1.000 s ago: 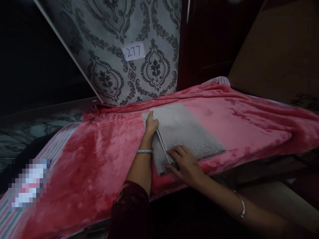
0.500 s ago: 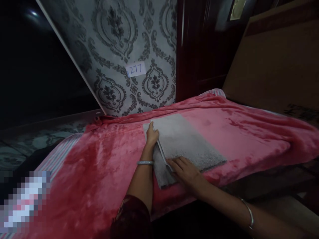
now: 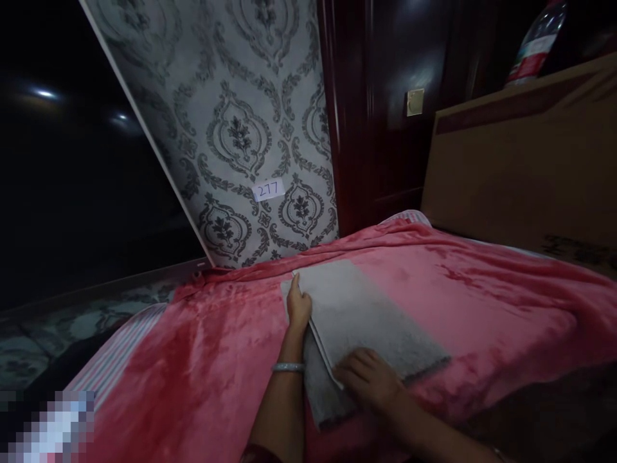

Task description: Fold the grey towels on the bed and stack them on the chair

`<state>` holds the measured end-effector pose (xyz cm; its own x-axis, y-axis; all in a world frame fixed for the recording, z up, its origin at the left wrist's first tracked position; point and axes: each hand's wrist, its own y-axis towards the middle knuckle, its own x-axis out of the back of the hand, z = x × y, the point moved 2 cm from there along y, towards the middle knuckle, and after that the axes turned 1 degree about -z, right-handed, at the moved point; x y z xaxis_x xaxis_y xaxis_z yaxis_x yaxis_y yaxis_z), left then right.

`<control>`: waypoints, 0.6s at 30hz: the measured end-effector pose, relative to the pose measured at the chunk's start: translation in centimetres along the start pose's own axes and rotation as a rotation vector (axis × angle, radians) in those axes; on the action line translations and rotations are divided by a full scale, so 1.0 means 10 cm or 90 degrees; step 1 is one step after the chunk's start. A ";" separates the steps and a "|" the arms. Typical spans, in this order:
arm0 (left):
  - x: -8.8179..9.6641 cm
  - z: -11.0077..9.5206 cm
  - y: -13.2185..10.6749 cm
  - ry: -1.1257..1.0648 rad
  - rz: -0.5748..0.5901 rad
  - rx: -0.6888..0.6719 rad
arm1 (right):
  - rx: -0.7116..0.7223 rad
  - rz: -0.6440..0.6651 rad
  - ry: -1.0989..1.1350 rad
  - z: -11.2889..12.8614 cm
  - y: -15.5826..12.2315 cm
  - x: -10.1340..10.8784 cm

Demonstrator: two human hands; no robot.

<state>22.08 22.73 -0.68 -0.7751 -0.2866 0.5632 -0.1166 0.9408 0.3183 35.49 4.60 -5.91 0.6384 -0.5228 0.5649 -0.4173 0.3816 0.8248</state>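
A folded grey towel (image 3: 366, 315) lies on a pink plush blanket (image 3: 202, 373) spread over a bed. My left hand (image 3: 299, 305) rests on the towel's far left edge, fingers pressed together along the fold. My right hand (image 3: 369, 382) lies flat on the towel's near left corner with its fingers stretched out over the upper layer. A silver bangle (image 3: 288, 367) sits on my left wrist.
Patterned grey wallpaper (image 3: 241, 128) with a white label reading 277 (image 3: 268, 189) stands behind the bed. A dark wooden door (image 3: 385, 109) is at the back, a brown headboard (image 3: 520, 161) at right with a bottle (image 3: 535, 38) on top. Striped sheet (image 3: 120, 354) shows at left.
The view has tilted up, so the bed and hands sit lower in the picture. Both hands stay on the towel's left edge; the right hand has flattened a little on the near corner.
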 end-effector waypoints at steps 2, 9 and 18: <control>0.03 -0.04 -0.03 0.052 -0.008 0.013 | -0.006 -0.003 -0.005 0.03 -0.02 -0.03; 0.00 -0.38 -0.03 0.323 0.098 -0.233 | -0.002 -0.058 -0.101 0.02 -0.19 -0.21; -0.35 -0.12 0.12 0.460 0.300 -0.179 | 0.054 -0.015 -0.080 0.03 -0.41 -0.32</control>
<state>25.41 24.70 -1.36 -0.1142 -0.0167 0.9933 0.3428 0.9378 0.0552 34.99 4.52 -11.12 0.5651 -0.6235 0.5402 -0.4597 0.3058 0.8338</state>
